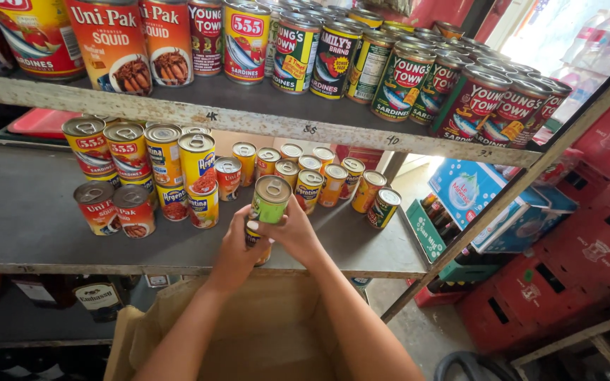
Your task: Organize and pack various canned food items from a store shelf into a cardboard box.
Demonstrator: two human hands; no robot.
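Near front edge of middle shelf [30, 226], right of centre: right hand [296, 236] clamped on green-labelled can [271, 200], held upright, pull-tab lid up, fingers wrapped round lower half of can

Left hand [238, 247] just beside, touching right hand, fingers closed round a second small can [255, 243] sitting under the green one; mostly hidden by fingers, only a strip of dark and yellow label showing

Both forearms reaching up from bottom edge of view, over open cardboard box [262, 331] below shelf front

Behind hands, toward back of same shelf: row of small orange-and-yellow cans [319, 180], upright, close-packed, running toward right edge. Left of hands: stack of taller yellow cans [199, 176], two high; further left, red-labelled cans [107, 152] stacked over short cans at shelf's left part

Upper shelf [248, 120]: long line of fish tins [404, 77] along front edge, red, green and yellow labels

Right of shelving, on floor: red plastic crates [587, 261], green crate [435, 240] with bottles, blue-and-white carton [474, 197] leaning against shelf post
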